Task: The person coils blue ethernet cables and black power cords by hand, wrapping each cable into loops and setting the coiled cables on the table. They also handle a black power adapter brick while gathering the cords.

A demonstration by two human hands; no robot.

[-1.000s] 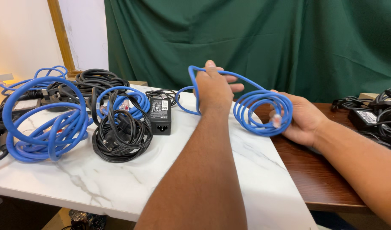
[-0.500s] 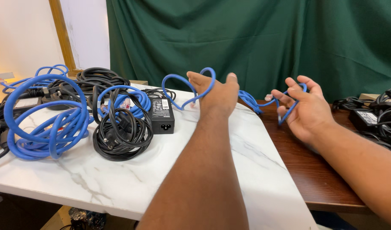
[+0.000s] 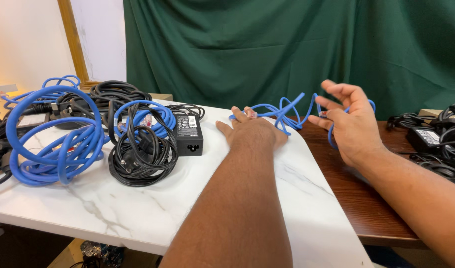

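Observation:
A loose blue network cable (image 3: 287,111) lies tangled at the seam between the white marble tabletop (image 3: 138,208) and the dark wooden table (image 3: 366,198). My left hand (image 3: 252,133) rests palm down on the marble, pinning one end of the cable, and a clear plug (image 3: 250,114) shows by its fingertips. My right hand (image 3: 349,124) is raised above the wooden table with its fingers spread. Strands of the same cable run through them and hang behind the palm.
A black power adapter (image 3: 189,134) lies left of my left hand, beside a black cord coil (image 3: 138,159) and a small blue coil (image 3: 143,116). A large blue cable coil (image 3: 54,144) and more black cords (image 3: 108,94) lie further left. Black adapters (image 3: 435,139) sit far right, before a green curtain (image 3: 287,44).
The neat blue coil held up between both hands has come apart into loose strands. My left hand has dropped flat onto the marble, and my right hand has opened and lifted.

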